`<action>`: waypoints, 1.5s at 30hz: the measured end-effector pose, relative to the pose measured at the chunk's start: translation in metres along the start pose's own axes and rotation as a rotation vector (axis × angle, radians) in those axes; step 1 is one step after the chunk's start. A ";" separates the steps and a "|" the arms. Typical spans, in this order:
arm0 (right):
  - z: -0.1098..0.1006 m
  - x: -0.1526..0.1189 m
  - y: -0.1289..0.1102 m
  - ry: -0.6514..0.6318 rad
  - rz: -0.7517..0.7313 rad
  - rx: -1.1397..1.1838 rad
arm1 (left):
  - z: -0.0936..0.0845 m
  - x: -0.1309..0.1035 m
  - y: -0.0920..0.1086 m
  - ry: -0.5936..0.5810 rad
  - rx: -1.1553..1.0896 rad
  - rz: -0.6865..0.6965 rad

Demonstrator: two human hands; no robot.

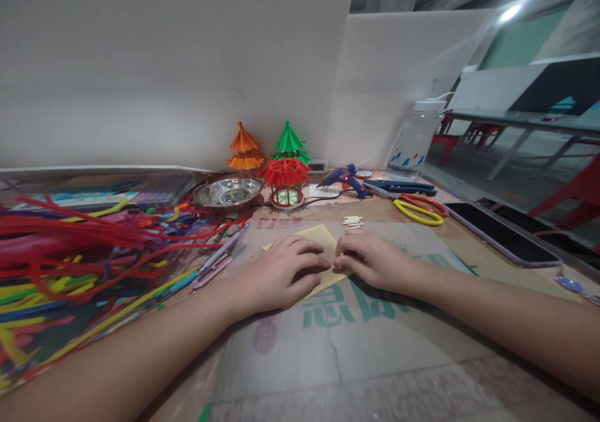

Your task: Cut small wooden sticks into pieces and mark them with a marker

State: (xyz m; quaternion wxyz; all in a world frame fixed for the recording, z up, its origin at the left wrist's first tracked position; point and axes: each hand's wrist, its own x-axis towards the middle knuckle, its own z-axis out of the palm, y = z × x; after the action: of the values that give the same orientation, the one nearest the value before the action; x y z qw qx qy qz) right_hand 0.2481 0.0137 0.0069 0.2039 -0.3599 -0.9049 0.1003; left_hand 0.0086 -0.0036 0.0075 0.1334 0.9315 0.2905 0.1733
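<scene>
L side: messy pile of chenille stems (70,222), mostly red w/ yellow, green & blue, spread beside the L forearm. Behind it, a clear plastic box (175,184). Next, a shiny metal dish (228,192), then an orange tiered-roof model (244,159) by the wall. Just R of that, a green tiered roof (288,139) w/ a red-roofed pavilion model (284,173) in front, partly hiding it.

L hand (296,266) lies palm-down on the yellow paper (323,233), fingers slightly bent & spread a bit, not gripping. Paper's approx. mid-mat, under & between both hands, on a clear plastic sheet (290,372) w/ green & red print. R hand (370,258) is at the paper's R part, fingers curled, thumb & index nearly together; can't tell if anything's pinched.

Small pale wood pcs (352,221) just beyond R hand. Behind: blue hot-glue gun (347,179). Further R: dark-blue-handled tool (407,188), scissors w/ yellow & red loops (419,211), clear water bottle (412,140) standing upright, then a phone (501,231), screen dark.
</scene>
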 end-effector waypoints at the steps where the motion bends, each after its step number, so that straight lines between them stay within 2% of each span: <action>1: -0.001 0.000 0.000 -0.007 0.005 0.007 | 0.000 0.000 0.000 -0.001 -0.002 0.003; 6: -0.003 0.000 0.000 0.002 0.049 -0.058 | 0.000 0.000 0.000 0.021 -0.003 0.007; 10: -0.003 0.000 -0.001 -0.005 0.029 0.027 | 0.001 -0.001 -0.002 0.017 -0.008 0.013; 27: -0.002 -0.001 -0.002 -0.026 0.010 0.052 | 0.002 0.000 -0.003 0.007 0.000 -0.015; 32: -0.002 -0.001 -0.003 0.001 -0.006 -0.027 | 0.003 0.000 -0.004 0.015 0.003 -0.011; 35: -0.002 -0.001 -0.001 0.001 -0.022 0.022 | 0.003 0.000 -0.004 0.019 -0.001 -0.014; 40: -0.002 0.001 0.002 0.035 0.030 -0.013 | 0.002 0.000 -0.003 0.013 -0.006 -0.008; 45: -0.002 -0.001 -0.001 -0.005 -0.006 0.056 | 0.000 0.001 0.001 0.008 -0.008 -0.011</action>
State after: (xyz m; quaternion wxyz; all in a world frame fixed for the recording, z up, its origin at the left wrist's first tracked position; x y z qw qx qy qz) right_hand 0.2492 0.0127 0.0085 0.2119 -0.3512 -0.9033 0.1258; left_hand 0.0099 -0.0039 0.0086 0.1372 0.9287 0.2953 0.1774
